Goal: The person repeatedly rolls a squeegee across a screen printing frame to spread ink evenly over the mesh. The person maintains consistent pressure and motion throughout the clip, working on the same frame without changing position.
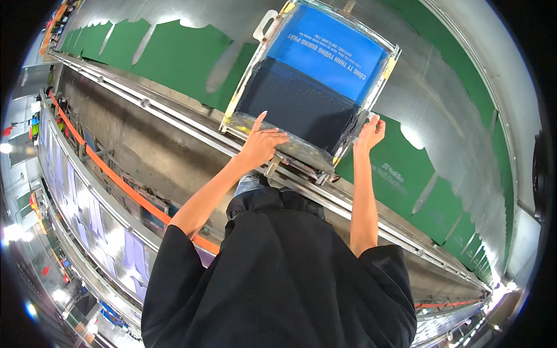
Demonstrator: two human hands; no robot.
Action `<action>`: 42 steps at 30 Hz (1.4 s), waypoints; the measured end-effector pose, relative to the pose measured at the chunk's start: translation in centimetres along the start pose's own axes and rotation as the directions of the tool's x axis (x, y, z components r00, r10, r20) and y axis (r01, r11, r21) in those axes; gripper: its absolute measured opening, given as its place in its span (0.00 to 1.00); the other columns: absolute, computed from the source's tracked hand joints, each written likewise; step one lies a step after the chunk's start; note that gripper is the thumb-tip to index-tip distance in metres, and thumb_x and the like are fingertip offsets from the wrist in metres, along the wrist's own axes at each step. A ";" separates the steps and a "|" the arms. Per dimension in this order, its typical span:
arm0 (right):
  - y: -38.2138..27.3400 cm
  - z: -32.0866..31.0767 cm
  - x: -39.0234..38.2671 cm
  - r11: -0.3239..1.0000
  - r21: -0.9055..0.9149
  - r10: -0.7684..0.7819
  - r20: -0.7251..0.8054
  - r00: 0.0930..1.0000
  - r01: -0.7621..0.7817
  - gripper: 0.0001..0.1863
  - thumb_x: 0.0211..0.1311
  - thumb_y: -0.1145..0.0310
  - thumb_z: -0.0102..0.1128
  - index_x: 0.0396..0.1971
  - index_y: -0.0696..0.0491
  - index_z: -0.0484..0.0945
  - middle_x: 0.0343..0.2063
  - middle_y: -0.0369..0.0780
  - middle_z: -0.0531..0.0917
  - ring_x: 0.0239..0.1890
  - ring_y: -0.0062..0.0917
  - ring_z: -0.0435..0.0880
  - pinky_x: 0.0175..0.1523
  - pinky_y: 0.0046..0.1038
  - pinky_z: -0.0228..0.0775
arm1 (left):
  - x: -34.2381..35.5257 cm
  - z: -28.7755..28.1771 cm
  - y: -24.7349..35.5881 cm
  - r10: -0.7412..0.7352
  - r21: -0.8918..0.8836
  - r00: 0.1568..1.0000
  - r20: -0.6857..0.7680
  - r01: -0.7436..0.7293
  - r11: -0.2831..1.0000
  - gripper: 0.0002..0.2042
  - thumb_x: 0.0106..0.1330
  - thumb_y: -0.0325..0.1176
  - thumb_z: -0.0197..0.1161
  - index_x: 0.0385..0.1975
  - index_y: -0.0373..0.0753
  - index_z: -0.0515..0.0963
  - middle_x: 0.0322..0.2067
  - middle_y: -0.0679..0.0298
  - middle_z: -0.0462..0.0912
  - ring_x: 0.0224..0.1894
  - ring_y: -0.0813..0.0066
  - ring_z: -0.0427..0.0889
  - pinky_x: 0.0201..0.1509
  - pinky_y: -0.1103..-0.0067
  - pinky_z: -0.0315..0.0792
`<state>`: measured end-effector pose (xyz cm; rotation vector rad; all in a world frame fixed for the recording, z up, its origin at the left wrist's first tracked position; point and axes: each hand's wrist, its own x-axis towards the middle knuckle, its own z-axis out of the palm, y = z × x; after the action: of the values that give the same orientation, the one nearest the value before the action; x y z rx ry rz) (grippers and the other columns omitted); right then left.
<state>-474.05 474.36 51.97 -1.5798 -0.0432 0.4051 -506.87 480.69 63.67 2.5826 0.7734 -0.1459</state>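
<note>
Where a metal rail (180, 120) borders the near side of the table (432, 104), both hands reach over it, apart from each other. The left hand (263, 146) rests with fingers spread on the near edge of the framed screen (316, 81); the right hand (369, 136) is at its right side, fingers bent, though whether they grip I cannot tell. Straight ahead, the screen's long axis points away, far end leaning right. Green panels (183, 52) flank it.
</note>
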 end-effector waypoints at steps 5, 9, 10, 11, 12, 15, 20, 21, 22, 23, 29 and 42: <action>2.4 5.1 -1.8 0.923 -0.364 -0.149 -0.042 0.988 0.124 0.18 0.76 0.60 0.55 0.32 0.60 0.76 0.22 0.38 0.76 0.26 0.26 0.73 0.36 0.35 0.66 | -1.5 -0.5 -6.0 0.012 -0.009 0.999 -0.042 -0.012 1.000 0.24 0.55 0.22 0.61 0.53 0.48 0.86 0.55 0.70 0.88 0.63 0.70 0.83 0.85 0.53 0.36; 1.5 6.0 -2.3 0.815 -0.574 -0.128 -0.044 0.991 0.080 0.21 0.75 0.55 0.56 0.35 0.61 0.78 0.28 0.45 0.81 0.30 0.35 0.77 0.39 0.40 0.67 | -1.1 -1.5 -7.3 0.037 -0.020 0.999 0.025 -0.036 0.999 0.23 0.56 0.24 0.65 0.55 0.48 0.84 0.55 0.69 0.88 0.63 0.71 0.83 0.85 0.54 0.39; 1.5 5.8 -2.2 0.784 -0.614 -0.136 -0.026 0.990 0.091 0.22 0.74 0.53 0.56 0.37 0.61 0.79 0.31 0.46 0.83 0.32 0.38 0.79 0.42 0.42 0.69 | -0.7 -2.2 -7.5 0.058 -0.034 0.995 0.078 -0.056 0.998 0.23 0.57 0.25 0.65 0.55 0.48 0.84 0.55 0.69 0.88 0.63 0.71 0.83 0.85 0.54 0.39; 1.5 5.4 -2.1 0.750 -0.653 -0.143 -0.009 0.990 0.102 0.23 0.73 0.52 0.57 0.38 0.61 0.80 0.33 0.48 0.84 0.35 0.41 0.81 0.44 0.44 0.70 | -0.1 -2.8 -7.8 0.081 -0.048 0.988 0.131 -0.076 0.996 0.23 0.58 0.26 0.66 0.56 0.48 0.84 0.55 0.69 0.88 0.63 0.70 0.83 0.85 0.54 0.40; 1.5 4.7 -2.2 0.651 -0.739 -0.219 0.036 0.975 0.173 0.24 0.72 0.50 0.58 0.41 0.60 0.80 0.37 0.49 0.84 0.39 0.44 0.81 0.48 0.46 0.70 | 0.5 -3.5 -8.1 0.107 -0.064 0.977 0.183 -0.096 0.993 0.23 0.58 0.27 0.67 0.56 0.48 0.84 0.56 0.69 0.88 0.63 0.70 0.83 0.84 0.54 0.40; -2.8 5.6 -5.4 0.393 -0.802 -0.367 0.313 0.876 0.451 0.31 0.69 0.44 0.61 0.52 0.60 0.80 0.52 0.52 0.83 0.55 0.53 0.79 0.61 0.51 0.69 | 0.5 -6.6 -11.4 0.094 0.022 0.972 0.215 -0.101 0.995 0.24 0.59 0.33 0.70 0.58 0.49 0.83 0.57 0.69 0.87 0.63 0.69 0.83 0.84 0.54 0.39; -7.6 3.1 -18.3 0.423 -0.550 0.112 0.820 0.560 0.720 0.31 0.61 0.51 0.68 0.59 0.56 0.80 0.58 0.51 0.82 0.63 0.49 0.79 0.64 0.49 0.72 | -1.8 -6.6 -16.3 0.051 0.165 0.966 0.255 -0.096 0.982 0.27 0.54 0.36 0.74 0.58 0.45 0.82 0.55 0.63 0.87 0.61 0.65 0.83 0.85 0.54 0.38; -5.2 2.2 -20.4 0.390 -0.549 0.106 0.824 0.556 0.739 0.28 0.59 0.57 0.69 0.57 0.55 0.81 0.55 0.50 0.84 0.60 0.46 0.82 0.61 0.47 0.75 | -2.4 -6.0 -16.3 0.087 0.194 0.966 0.243 -0.136 0.971 0.27 0.54 0.36 0.74 0.58 0.44 0.82 0.55 0.63 0.87 0.61 0.64 0.83 0.85 0.54 0.38; -4.6 2.9 -21.2 0.409 -0.548 -0.038 0.789 0.613 0.730 0.23 0.57 0.63 0.68 0.54 0.53 0.84 0.51 0.50 0.87 0.54 0.43 0.87 0.56 0.46 0.79 | -2.3 -6.2 -16.0 0.117 0.222 0.966 0.231 -0.169 0.960 0.28 0.53 0.36 0.74 0.58 0.44 0.82 0.55 0.62 0.87 0.62 0.64 0.83 0.85 0.54 0.37; -4.3 2.9 -20.5 0.387 -0.598 0.109 0.786 0.609 0.702 0.23 0.54 0.67 0.67 0.53 0.51 0.85 0.48 0.47 0.88 0.52 0.42 0.88 0.54 0.45 0.80 | -1.8 -6.4 -16.2 0.129 0.208 0.968 0.217 -0.175 0.962 0.26 0.54 0.37 0.72 0.56 0.44 0.84 0.51 0.63 0.89 0.58 0.65 0.85 0.86 0.56 0.35; -9.1 9.4 -10.4 0.286 -0.711 0.226 0.702 0.676 0.642 0.20 0.52 0.76 0.62 0.46 0.46 0.89 0.40 0.46 0.90 0.42 0.45 0.90 0.50 0.47 0.79 | 10.2 -11.8 -17.3 0.023 0.189 0.965 0.262 -0.075 0.979 0.18 0.57 0.36 0.69 0.49 0.48 0.90 0.40 0.63 0.92 0.40 0.64 0.89 0.86 0.58 0.34; -6.6 12.3 -5.8 0.242 -0.642 -0.075 0.735 0.673 0.728 0.16 0.47 0.80 0.64 0.36 0.49 0.91 0.29 0.44 0.90 0.34 0.38 0.90 0.75 0.43 0.52 | 16.3 -12.1 -19.1 0.105 0.214 0.977 0.184 -0.144 0.966 0.18 0.54 0.35 0.71 0.46 0.45 0.90 0.26 0.54 0.88 0.36 0.62 0.88 0.86 0.61 0.42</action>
<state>-481.43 484.98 59.78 -2.3868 -1.4618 0.4064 -503.89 508.43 63.64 2.7778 0.5569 -0.4344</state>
